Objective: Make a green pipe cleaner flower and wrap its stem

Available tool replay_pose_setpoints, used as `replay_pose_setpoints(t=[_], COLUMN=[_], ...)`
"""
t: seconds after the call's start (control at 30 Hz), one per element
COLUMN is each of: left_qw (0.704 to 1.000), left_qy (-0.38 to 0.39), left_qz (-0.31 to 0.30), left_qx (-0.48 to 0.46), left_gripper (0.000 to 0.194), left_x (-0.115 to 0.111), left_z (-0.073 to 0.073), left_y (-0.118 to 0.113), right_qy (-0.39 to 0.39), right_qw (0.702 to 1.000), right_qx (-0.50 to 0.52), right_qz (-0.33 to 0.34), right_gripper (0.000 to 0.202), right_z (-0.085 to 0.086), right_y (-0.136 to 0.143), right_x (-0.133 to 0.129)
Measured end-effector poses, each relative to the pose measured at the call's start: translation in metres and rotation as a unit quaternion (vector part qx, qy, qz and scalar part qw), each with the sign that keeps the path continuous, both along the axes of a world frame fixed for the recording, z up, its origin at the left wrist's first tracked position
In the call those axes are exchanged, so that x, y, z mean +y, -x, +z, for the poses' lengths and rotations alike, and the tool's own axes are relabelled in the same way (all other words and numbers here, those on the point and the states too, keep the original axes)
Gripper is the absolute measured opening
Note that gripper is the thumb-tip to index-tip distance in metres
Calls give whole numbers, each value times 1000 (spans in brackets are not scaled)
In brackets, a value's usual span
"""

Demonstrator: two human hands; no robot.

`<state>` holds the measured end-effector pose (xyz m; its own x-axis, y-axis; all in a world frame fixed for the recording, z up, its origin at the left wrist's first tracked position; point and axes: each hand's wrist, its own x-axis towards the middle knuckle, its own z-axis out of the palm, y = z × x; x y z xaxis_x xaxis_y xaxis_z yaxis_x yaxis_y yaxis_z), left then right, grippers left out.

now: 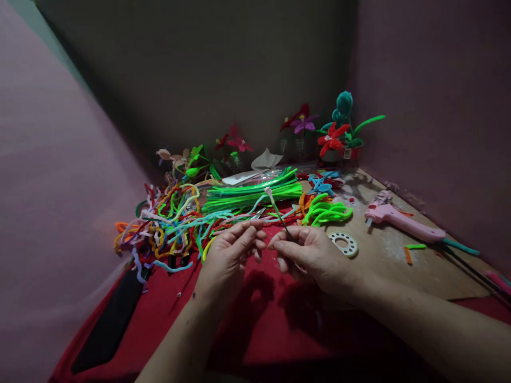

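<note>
My right hand pinches a thin dark stem between thumb and fingers. The stem leans up to the left and carries a small pale pink tip. Just left of it is my left hand, its thumb pressed against curled fingers; whether anything small is between them cannot be made out. Both hands are above the red cloth, a short gap apart. Behind them lie a bundle of green pipe cleaners and a loose tangle of multicoloured pipe cleaners.
At the right, a pink glue gun rests on a brown board. A white ring with holes sits by my right wrist. Bright green curled pieces lie nearby. Pipe-cleaner flowers stand at the back. A black flat object is at left.
</note>
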<state>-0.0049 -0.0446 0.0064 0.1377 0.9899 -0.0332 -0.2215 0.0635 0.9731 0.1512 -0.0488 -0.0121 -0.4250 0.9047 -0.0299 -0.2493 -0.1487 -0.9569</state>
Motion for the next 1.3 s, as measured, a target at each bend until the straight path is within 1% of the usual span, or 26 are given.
replay_pose_setpoints(t=[0.07,0.13,0.2,0.27,0.37,0.47,0.6,0.73,0.83,1.0,1.3], left_qw=[1000,999,998,997,998,997,995,993,992,991,988], left_qy=[-17,-27,-37,-54,-70,-53,-37,-50,-39,-20,-21], left_qz=[4,-14,-34,-37,-1,31,33,40,49,34,39], left_qx=[15,30,44,46,7,-46,-91,-99,-111,-126,-145], left_gripper=[24,25,25,21,14,12,16,14,16,18,21], left_x=[5,9,12,14,16,19,23,25,26,25,18], left_z=[8,13,15,15,15,15,14,10,7,4,-4], left_y=[-4,-10,-16,-21,-25,-24,-22,-23,-25,-25,-25], right_qy=[4,11,19,26,27,21,26,42,53,65,65], right_qw=[1000,1000,999,999,998,997,995,990,988,987,985], right_qx=[5,7,10,16,41,72,94,126,144,146,153], right_qz=[13,24,33,38,39,35,33,34,33,31,43], right_gripper=[21,22,25,24,20,23,22,21,21,19,19], right_z=[-1,0,1,1,0,-4,-9,-11,-12,-13,-17], right_y=[1,2,2,2,0,0,3,6,7,8,10], right_x=[-1,-3,-3,-3,-1,1,2,1,-1,-2,-3])
